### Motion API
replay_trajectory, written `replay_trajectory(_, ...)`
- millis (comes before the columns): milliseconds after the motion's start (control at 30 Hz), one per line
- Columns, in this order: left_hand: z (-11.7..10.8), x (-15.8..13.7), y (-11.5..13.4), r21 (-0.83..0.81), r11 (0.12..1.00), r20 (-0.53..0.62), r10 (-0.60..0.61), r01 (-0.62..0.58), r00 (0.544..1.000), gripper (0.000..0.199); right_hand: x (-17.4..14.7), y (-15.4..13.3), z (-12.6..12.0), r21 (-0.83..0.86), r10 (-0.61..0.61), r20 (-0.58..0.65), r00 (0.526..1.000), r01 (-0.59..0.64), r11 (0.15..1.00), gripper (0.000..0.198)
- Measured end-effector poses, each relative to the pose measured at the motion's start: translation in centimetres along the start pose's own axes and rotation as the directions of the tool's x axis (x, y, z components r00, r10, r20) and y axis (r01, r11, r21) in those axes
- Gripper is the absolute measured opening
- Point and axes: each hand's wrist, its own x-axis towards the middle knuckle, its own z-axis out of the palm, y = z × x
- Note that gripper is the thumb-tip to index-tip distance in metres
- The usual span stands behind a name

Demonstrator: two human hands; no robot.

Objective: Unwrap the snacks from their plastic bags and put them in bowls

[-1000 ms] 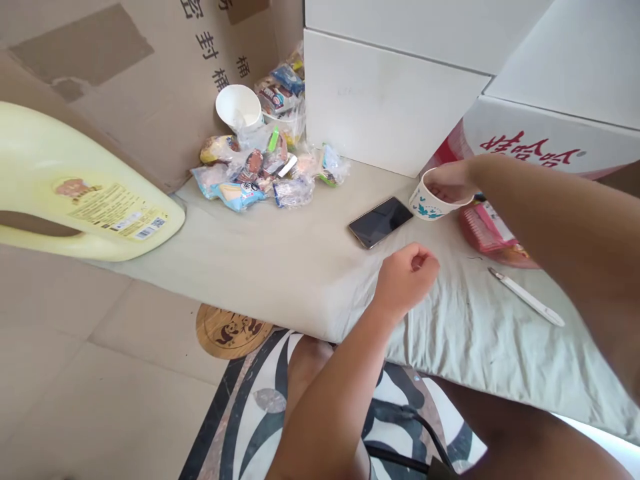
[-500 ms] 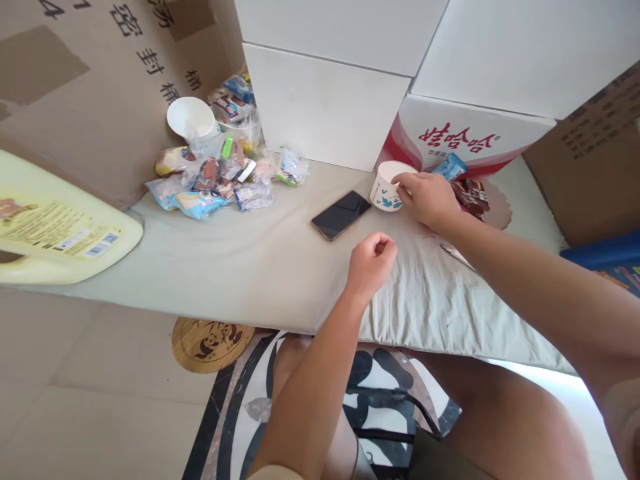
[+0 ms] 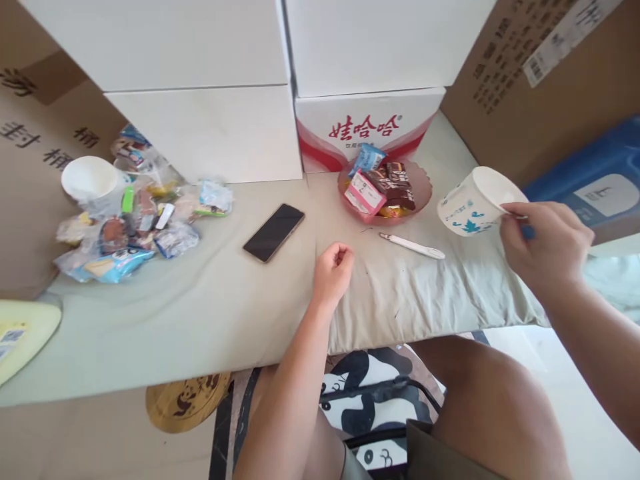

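Observation:
My right hand (image 3: 547,243) grips the rim of a white paper cup (image 3: 467,210) with a blue leaf print, holding it up at the right, its mouth tilted. Loosely curled, my left hand (image 3: 333,277) rests on the cloth near the front edge, with nothing visible in it. A phone (image 3: 274,232) lies screen up to its left. Just beyond lies a slim white cutter-like tool (image 3: 413,247). Behind that, a pink dish (image 3: 423,190) holds several snack packs, among them a pink one (image 3: 365,195), a blue one (image 3: 367,160) and brown ones (image 3: 400,185).
At the left, plastic snack wrappers (image 3: 143,220) pile up beside another white paper cup (image 3: 90,179). White cartons (image 3: 210,133) wall off the back. A blue jug (image 3: 595,177) stands at the right; a yellow jug (image 3: 30,333) lies at the left edge.
My right hand has carried the paper cup from beside the phone to the right, past the dish. The view has turned right, uncovering the dish and the white tool. My left hand stays curled.

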Motion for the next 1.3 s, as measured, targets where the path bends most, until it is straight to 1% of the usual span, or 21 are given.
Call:
replay_trajectory(133, 1.5, 0.5, -0.4, 0.038, 0.999, -0.007, 0.038, -0.038, 0.999, 0.012, 0.8, 5.0, 3.0, 0.024, 0.001, 0.169, 0.986, -0.005, 1.0, 0.025)
replay_trajectory(200, 1.9, 0.7, -0.4, 0.052, 0.998, -0.007, 0.039, -0.039, 0.999, 0.012, 0.5, 6.3, 4.2, 0.02, 0.024, 0.185, 0.982, -0.028, 0.999, 0.025)
replay_trajectory(267, 2.1, 0.8, -0.5, 0.069, 0.997, -0.002, 0.028, -0.028, 1.0, 0.012, -0.3, 6.9, 4.7, -0.034, 0.094, 0.192, 0.977, -0.09, 0.995, 0.021)
replay_trajectory(300, 2.1, 0.8, -0.5, 0.076, 0.997, 0.0, 0.02, -0.02, 1.0, 0.012, -0.7, 7.0, 4.9, -0.063, 0.134, 0.229, 0.964, -0.122, 0.99, 0.017)
replay_trajectory(367, 2.1, 0.9, -0.5, 0.09, 0.996, 0.003, 0.009, -0.009, 1.0, 0.012, -1.0, 7.0, 5.5, -0.123, 0.192, 0.4, 0.896, -0.155, 0.98, 0.021)
replay_trajectory(400, 2.1, 0.9, -0.4, 0.1, 0.995, 0.005, 0.007, -0.008, 1.0, 0.013, -0.7, 7.0, 6.0, -0.147, 0.201, 0.495, 0.845, -0.147, 0.978, 0.027)
replay_trajectory(467, 1.9, 1.0, -0.4, 0.126, 0.992, 0.005, 0.015, -0.015, 1.0, 0.014, 0.6, 7.1, 7.4, -0.204, 0.231, 0.629, 0.743, -0.129, 0.97, 0.038)
replay_trajectory(533, 1.7, 1.0, -0.3, 0.147, 0.989, 0.002, 0.025, -0.025, 1.0, 0.015, 2.3, 7.2, 8.9, -0.26, 0.281, 0.695, 0.662, -0.133, 0.957, 0.052)
replay_trajectory(600, 1.4, 1.0, -0.4, 0.151, 0.988, -0.007, 0.029, -0.028, 1.0, 0.017, 3.8, 7.1, 10.1, -0.275, 0.321, 0.728, 0.606, -0.171, 0.946, 0.067)
replay_trajectory(633, 1.3, 1.0, -0.4, 0.147, 0.989, -0.011, 0.028, -0.026, 1.0, 0.017, 4.3, 6.9, 10.4, -0.252, 0.323, 0.734, 0.597, -0.203, 0.946, 0.069)
replay_trajectory(667, 1.1, 1.0, -0.4, 0.141, 0.99, -0.014, 0.028, -0.025, 1.0, 0.017, 4.7, 6.6, 10.5, -0.212, 0.311, 0.733, 0.605, -0.232, 0.949, 0.067)
replay_trajectory(733, 0.9, 0.9, -0.5, 0.126, 0.992, -0.015, 0.027, -0.025, 1.0, 0.017, 5.1, 5.4, 10.2, -0.125, 0.286, 0.712, 0.642, -0.286, 0.95, 0.058)
replay_trajectory(767, 0.9, 0.9, -0.5, 0.119, 0.993, -0.011, 0.026, -0.024, 1.0, 0.017, 5.3, 4.6, 10.0, -0.066, 0.298, 0.699, 0.65, -0.357, 0.932, 0.056)
replay_trajectory(800, 0.8, 0.8, -0.5, 0.111, 0.994, -0.006, 0.024, -0.023, 1.0, 0.016, 5.4, 3.6, 9.7, 0.0, 0.325, 0.698, 0.638, -0.453, 0.891, 0.057)
replay_trajectory(867, 0.8, 0.7, -0.4, 0.097, 0.995, 0.006, 0.023, -0.023, 1.0, 0.015, 5.8, 1.2, 9.4, 0.135, 0.38, 0.735, 0.562, -0.67, 0.73, 0.061)
replay_trajectory(933, 0.7, 0.6, -0.3, 0.083, 0.996, 0.011, 0.024, -0.025, 1.0, 0.014, 6.1, -1.2, 9.3, 0.207, 0.395, 0.783, 0.48, -0.801, 0.561, 0.068)
replay_trajectory(1033, 0.6, 0.4, -0.3, 0.066, 0.998, 0.003, 0.022, -0.023, 1.0, 0.013, 6.4, -4.0, 9.3, 0.195, 0.417, 0.802, 0.427, -0.848, 0.493, 0.085)
replay_trajectory(1133, 0.5, 0.2, -0.3, 0.051, 0.998, 0.004, 0.022, -0.022, 1.0, 0.011, 6.2, -5.4, 9.0, 0.195, 0.425, 0.817, 0.39, -0.88, 0.433, 0.09)
replay_trajectory(1233, 0.2, -0.2, -0.1, 0.018, 1.0, 0.017, 0.02, -0.021, 1.0, 0.011, 5.4, -5.7, 8.4, 0.184, 0.429, 0.826, 0.366, -0.894, 0.408, 0.081)
replay_trajectory(1267, 0.0, -0.3, 0.0, -0.006, 1.0, 0.013, 0.018, -0.018, 1.0, 0.011, 5.0, -5.7, 8.2, 0.16, 0.45, 0.819, 0.357, -0.894, 0.418, 0.071)
replay_trajectory(1300, -0.1, -0.5, 0.2, -0.035, 0.999, 0.008, 0.017, -0.017, 1.0, 0.011, 4.5, -5.8, 8.0, 0.144, 0.477, 0.796, 0.373, -0.882, 0.449, 0.059)
